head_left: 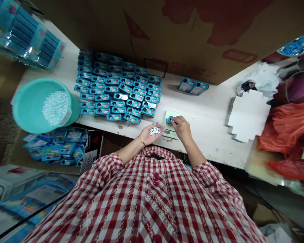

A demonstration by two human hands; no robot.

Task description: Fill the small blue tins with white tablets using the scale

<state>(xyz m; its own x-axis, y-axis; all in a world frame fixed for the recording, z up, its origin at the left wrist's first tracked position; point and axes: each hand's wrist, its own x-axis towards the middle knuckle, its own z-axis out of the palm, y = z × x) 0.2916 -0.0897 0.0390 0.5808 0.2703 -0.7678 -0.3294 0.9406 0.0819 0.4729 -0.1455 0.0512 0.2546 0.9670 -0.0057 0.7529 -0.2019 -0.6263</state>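
Note:
My left hand [146,136] lies palm up near the table's front edge, fingers extended, holding several small white pellets [154,131]. Just to its right, a small blue tin [169,119] rests on a pale green weighing scale [176,113]. My right hand [183,128] is over the scale, its fingers pinched together at the tin's top. A bit of white shows by those fingertips, but I cannot make out what they hold. The scale's display is too small to read.
Many blue tins [116,89] stand in rows at left; two more [193,86] stand before a large cardboard box [152,33]. A turquoise tub [25,108] holds white pellets. Below it is a carton of blue packs [52,153]. Flattened white card [249,114] and red plastic bags [288,128] lie right.

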